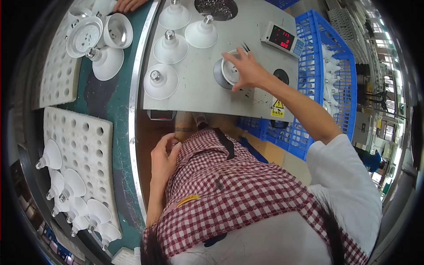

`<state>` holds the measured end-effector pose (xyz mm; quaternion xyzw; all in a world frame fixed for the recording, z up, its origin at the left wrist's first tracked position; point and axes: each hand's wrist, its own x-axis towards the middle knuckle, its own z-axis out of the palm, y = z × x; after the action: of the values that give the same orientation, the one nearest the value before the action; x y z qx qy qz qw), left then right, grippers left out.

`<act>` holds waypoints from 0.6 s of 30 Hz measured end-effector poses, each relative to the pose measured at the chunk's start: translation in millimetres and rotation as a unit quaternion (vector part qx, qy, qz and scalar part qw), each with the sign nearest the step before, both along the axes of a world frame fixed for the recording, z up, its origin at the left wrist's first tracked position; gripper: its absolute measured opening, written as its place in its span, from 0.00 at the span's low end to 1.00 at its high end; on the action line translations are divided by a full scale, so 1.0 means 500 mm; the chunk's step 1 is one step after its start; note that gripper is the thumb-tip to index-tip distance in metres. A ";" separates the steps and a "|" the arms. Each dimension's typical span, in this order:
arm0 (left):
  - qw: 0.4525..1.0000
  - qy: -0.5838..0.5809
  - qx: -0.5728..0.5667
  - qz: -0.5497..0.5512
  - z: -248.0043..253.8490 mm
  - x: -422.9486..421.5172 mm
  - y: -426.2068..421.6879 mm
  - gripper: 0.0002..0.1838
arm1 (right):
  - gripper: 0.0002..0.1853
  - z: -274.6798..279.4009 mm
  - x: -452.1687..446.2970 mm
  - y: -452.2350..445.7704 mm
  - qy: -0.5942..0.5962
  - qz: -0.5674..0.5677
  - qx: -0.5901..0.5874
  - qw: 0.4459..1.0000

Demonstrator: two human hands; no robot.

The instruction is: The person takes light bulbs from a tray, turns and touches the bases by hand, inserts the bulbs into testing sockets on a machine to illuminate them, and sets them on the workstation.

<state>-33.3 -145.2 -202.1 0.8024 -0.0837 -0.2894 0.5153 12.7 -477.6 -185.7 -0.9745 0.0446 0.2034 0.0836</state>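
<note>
My right hand (248, 70) reaches over the workbench, thumb and fingers spanning the rim of a white lamp housing (229, 72). The housing lies open side up on a round grey fixture (219, 74), and my hand partly covers it. Down by my lap, my left hand (164, 158) rests against the checked apron (238, 176), fingers loosely bent, thumb apart, nothing visible in it. Left of the fixture, several white lamp housings stand with their screw caps up, among them a nearer lamp housing (165, 88).
A digital display (282, 38) with red numbers sits right of the fixture. Beyond it stands a blue crate (309, 66) with lamps behind. On the left are a green conveyor (121, 84), perforated foam trays (79, 132) and another person's hand (129, 5). The bench has a round hole (216, 8).
</note>
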 end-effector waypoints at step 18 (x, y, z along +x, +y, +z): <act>0.992 -0.082 -0.094 0.015 0.132 0.135 -0.086 0.16 | 0.37 0.097 0.001 0.011 0.080 -0.261 0.839 0.472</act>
<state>34.1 -188.2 -136.2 0.7722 -0.1405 -0.2061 0.5844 13.4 -472.1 -137.0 -0.3616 0.1110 0.1895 0.9061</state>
